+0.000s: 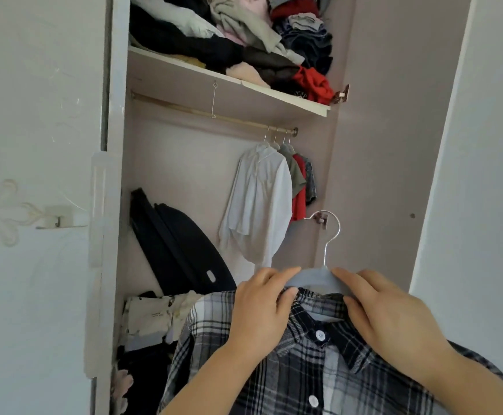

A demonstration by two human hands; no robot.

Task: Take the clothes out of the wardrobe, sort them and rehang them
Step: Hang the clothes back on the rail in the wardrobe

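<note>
Head view: four garments (262, 199) rehung on rail (184, 110), left hand (259, 307) and right hand (388, 319) pinch plaid shirt (304, 369) collar onto hanger (313, 278), shelf pile (229, 34) unsorted.

Both hands are bare: the left hand (257, 314) and the right hand (394, 316) have smooth, fairly short fingers and rounded knuckles. The nails are too blurred to make out. The left forearm (202, 381) and the right forearm (468, 381) are uncovered right to the bottom edge of the picture, so any clothing lies outside the view.
</note>
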